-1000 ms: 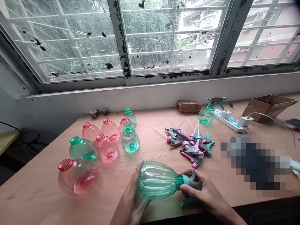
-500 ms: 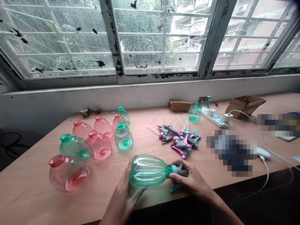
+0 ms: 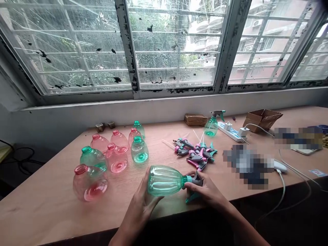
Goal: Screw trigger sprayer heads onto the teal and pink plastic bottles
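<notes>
A green see-through spray bottle lies on its side above the near edge of the wooden table. My left hand cups its wide base. My right hand is closed round the grey and teal trigger head fitted on its neck. A heap of loose trigger heads, pink and teal, lies just behind my right hand. To the left stand and lie several empty pink and green bottles.
An assembled green spray bottle stands at the back beside a power strip with chargers and white cables. A brown packet and an open cardboard box sit near the window wall. Blurred patches cover items at right.
The view has pulled back and tilted up a little. Both hands keep their hold on the green bottle, which now sits slightly farther from the camera. Nothing on the table has moved.
</notes>
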Demonstrator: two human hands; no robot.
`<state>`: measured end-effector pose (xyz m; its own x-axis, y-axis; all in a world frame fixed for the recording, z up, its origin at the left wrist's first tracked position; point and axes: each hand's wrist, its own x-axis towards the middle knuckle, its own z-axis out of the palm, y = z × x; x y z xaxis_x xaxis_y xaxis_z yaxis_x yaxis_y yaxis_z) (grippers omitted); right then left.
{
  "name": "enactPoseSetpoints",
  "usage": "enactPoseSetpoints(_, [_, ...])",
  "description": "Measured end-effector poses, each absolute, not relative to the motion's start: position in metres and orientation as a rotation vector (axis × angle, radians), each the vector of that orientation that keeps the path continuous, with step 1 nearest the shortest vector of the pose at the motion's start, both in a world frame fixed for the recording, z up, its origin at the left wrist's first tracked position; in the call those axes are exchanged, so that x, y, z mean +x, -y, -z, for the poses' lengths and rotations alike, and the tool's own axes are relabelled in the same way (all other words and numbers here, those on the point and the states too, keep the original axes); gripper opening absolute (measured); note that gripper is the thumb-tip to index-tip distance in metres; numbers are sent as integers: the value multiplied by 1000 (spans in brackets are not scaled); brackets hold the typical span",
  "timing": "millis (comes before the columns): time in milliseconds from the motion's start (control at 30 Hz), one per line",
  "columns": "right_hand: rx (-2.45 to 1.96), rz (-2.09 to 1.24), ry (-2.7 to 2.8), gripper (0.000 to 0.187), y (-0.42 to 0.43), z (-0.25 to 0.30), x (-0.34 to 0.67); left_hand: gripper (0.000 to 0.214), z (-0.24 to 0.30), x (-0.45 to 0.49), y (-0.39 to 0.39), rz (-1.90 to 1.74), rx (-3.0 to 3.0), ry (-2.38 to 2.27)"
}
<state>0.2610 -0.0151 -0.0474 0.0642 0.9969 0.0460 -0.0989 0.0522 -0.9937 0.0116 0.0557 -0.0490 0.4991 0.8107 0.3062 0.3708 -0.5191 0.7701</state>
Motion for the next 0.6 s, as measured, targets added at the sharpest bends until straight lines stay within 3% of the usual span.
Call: enactPoseSetpoints(600, [-1121,-1176,1143,37,17,53,263,88,50,10,-54,-807,2158,-1015])
